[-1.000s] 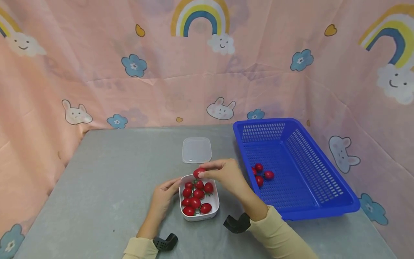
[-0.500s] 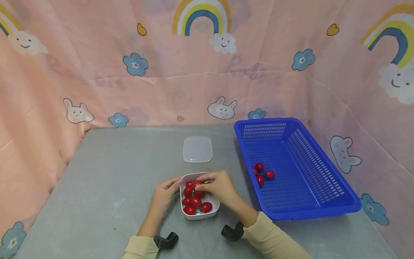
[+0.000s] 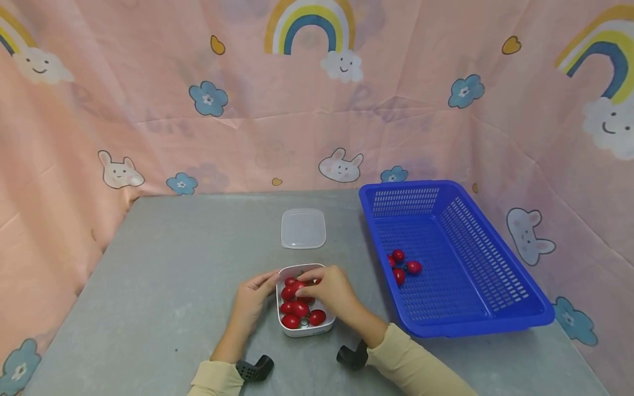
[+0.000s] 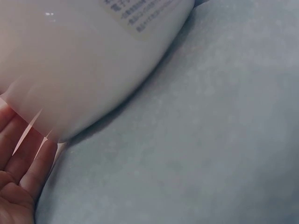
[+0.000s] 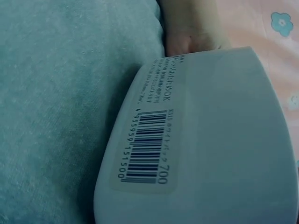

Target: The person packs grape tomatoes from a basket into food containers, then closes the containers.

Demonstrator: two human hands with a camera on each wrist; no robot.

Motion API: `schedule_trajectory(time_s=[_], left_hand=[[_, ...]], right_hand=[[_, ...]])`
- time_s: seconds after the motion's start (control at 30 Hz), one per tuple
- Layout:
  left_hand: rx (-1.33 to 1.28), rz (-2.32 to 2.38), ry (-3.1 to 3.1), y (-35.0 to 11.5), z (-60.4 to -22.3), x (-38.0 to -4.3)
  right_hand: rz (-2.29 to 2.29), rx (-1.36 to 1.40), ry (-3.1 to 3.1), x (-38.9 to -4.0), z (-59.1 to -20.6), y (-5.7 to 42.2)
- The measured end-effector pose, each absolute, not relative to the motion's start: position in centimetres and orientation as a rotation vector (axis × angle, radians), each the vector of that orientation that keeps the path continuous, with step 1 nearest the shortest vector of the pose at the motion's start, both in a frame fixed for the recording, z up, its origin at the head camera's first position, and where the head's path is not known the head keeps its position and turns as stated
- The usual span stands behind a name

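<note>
A square white plastic container (image 3: 308, 331) stands on the grey tabletop, holding several red cherry tomatoes (image 3: 300, 309). My left hand (image 3: 248, 302) rests against the container's left side near its back corner; its fingers (image 4: 40, 168) lie extended along the wall in the left wrist view. Inside the container's back part, my right hand (image 3: 338, 294) pinches a cherry tomato (image 3: 299, 286) between thumb and fingers, among the others. Its hand covers the container's right back corner. The right wrist view shows the container's wall with a barcode label (image 5: 145, 147).
To the right stands a large blue plastic basket (image 3: 477, 327) with several cherry tomatoes (image 3: 413, 268) near its left wall. A translucent square lid (image 3: 303, 229) lies behind the container. A pink patterned curtain (image 3: 277, 132) closes off the back and sides.
My right hand has lowered a cherry tomato from above the container's back rim down among the others, shifting slightly left and toward me. My left hand has stayed at the container's side.
</note>
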State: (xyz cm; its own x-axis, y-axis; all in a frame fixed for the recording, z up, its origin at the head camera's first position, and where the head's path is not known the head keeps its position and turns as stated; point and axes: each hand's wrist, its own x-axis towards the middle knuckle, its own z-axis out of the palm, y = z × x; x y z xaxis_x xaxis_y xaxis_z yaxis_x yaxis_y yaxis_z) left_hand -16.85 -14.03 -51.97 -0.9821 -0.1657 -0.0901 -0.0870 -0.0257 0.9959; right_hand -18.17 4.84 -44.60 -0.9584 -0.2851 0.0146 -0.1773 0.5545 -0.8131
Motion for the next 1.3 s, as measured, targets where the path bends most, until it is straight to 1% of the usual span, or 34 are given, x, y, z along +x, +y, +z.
schedule_trajectory(time_s=[0.33, 0.57, 0.67, 0.8, 0.97, 1.3], left_hand=[[0.270, -2.186, -2.171, -14.1, -51.9, -16.8], [0.273, -2.209, -2.162, -14.0, -51.9, -16.9], [0.275, -2.207, -2.163, -14.0, -51.9, -16.9], [0.278, -2.220, -2.142, -14.0, -52.0, -17.0], [0.280, -2.230, -2.125, -14.1, -52.0, -16.9], [0.281, -2.229, -2.135, -14.1, -52.0, -16.9]], right_hand=[[-1.346, -0.396, 2.666, -18.2, -44.6, 4.6], [-1.427, -0.410, 2.669, -18.2, -44.4, 4.7], [-1.510, -0.392, 2.640, -17.9, -43.1, 5.0], [-1.631, -0.325, 2.575, -17.5, -40.1, 5.9], [-1.679, -0.218, 2.558, -18.0, -36.9, 7.7], [-1.564, -0.168, 2.659, -20.3, -34.3, 13.1]])
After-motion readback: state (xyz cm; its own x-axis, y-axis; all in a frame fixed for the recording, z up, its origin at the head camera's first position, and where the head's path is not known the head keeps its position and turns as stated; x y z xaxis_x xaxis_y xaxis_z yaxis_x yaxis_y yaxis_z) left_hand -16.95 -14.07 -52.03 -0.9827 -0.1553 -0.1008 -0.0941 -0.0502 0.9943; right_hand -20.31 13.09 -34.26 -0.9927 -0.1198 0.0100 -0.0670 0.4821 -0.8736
